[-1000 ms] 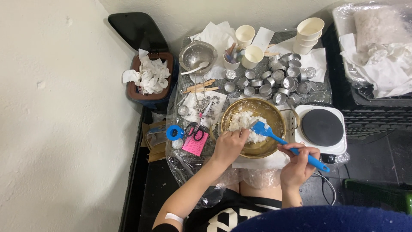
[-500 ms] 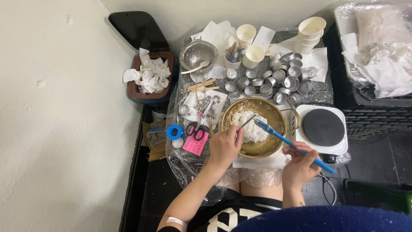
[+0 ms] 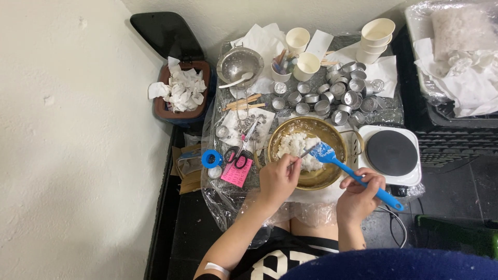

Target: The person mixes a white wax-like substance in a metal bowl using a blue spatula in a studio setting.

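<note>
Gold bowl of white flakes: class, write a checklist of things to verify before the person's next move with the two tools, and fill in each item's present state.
1. Left hand grips the thin metal utensil firmly: ok.
2. Right hand holds the blue spatula by its handle: ok.
3. Spatula blade sits over the gold bowl, not beyond its rim: ok.
4. White flakes are heaped inside the bowl, none seen spilled on the plastic sheet: ok.
5. Hot plate beside the bowl is switched off: cannot tell.
6. Scissors lie apart from the left hand: ok.
</note>
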